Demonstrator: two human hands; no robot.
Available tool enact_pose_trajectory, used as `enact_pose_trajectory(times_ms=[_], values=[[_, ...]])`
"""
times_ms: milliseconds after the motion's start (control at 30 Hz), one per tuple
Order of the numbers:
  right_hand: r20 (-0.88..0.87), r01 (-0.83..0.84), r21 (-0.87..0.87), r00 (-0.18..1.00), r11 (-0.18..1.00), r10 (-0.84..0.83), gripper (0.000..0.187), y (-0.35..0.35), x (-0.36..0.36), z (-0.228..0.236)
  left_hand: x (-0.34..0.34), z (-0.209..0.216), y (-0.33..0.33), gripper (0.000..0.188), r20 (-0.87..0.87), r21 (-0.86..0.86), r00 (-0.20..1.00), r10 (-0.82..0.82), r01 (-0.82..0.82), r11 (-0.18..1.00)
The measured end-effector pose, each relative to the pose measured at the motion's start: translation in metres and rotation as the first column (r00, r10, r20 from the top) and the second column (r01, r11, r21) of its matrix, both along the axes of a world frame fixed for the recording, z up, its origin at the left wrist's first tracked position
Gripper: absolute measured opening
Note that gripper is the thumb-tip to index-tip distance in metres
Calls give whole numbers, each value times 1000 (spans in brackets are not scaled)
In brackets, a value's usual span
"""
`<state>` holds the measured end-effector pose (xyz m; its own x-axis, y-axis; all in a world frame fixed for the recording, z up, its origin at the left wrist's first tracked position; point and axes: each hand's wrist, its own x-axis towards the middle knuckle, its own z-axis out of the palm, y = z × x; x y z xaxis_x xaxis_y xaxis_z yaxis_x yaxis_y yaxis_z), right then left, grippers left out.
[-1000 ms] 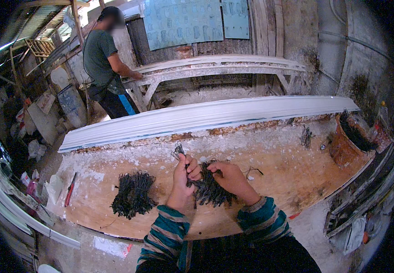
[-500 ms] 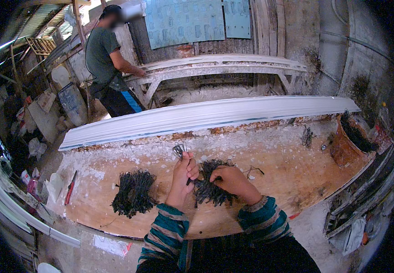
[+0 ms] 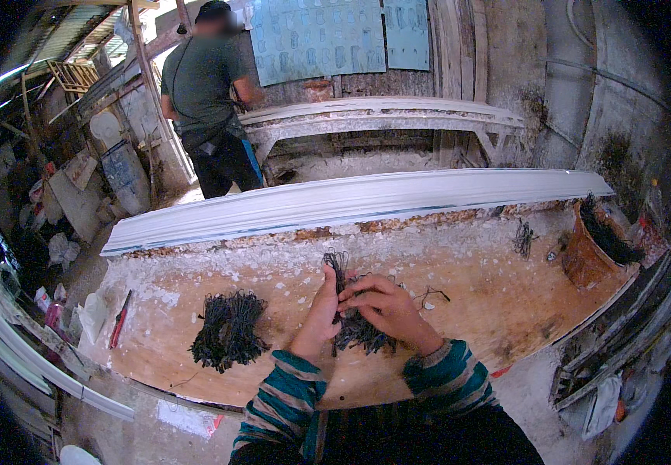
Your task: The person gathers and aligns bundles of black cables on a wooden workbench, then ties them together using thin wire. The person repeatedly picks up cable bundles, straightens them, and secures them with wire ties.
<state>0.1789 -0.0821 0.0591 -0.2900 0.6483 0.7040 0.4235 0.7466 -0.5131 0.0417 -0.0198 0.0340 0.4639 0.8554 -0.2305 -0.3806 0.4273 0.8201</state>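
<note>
Gathering a bundle of short dark wire ties (image 3: 357,329) at lower centre of the plaster-crusted wooden table (image 3: 475,310), the left hand (image 3: 321,310) pinches its upright loops while the right hand (image 3: 386,304) curls fingers over it. Next comes probably evening the ends. Left lies a second dark bundle (image 3: 228,329); beyond, a long white moulding (image 3: 351,203).

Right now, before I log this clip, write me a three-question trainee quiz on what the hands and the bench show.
1. True or false: both hands, the left hand and the right hand, are on the same bundle of dark wire ties.
2. Where does the second dark bundle lie? A) to the person's left on the workbench; B) inside the rusty bucket; C) on the white panel.
3. Fill in: the co-worker stands ____ the white panel.

Key: 1 true; 2 A; 3 beyond (on its far side).
</note>
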Motion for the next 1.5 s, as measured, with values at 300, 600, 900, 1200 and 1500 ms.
enact_pose_trajectory(times_ms=[300, 600, 900, 1200, 1500], values=[[184, 87, 107, 977, 990, -106, 21, 2, -9, -11, 0, -15, 5, 50, 56, 154, 998, 0, -9, 988], [164, 147, 113, 973, 983, -165, 24, 5, -2, -14, 0, -14, 12, 32, 317, -35, 929, 191, -189, 981], [200, 445, -21, 879, 895, -432, 23, 11, 8, -13, -32, -17, 35, 30, 505, -65, 856, 116, -96, 993], [476, 199, -218, 876, 955, -74, 24, 13, 8, -28, -25, -7, 25, 30, 417, -19, 908, 44, -40, 999], [145, 316, 48, 937, 948, -319, 25, 14, 12, -8, -18, -10, 21, 36, 371, -41, 928, -26, 44, 998]])
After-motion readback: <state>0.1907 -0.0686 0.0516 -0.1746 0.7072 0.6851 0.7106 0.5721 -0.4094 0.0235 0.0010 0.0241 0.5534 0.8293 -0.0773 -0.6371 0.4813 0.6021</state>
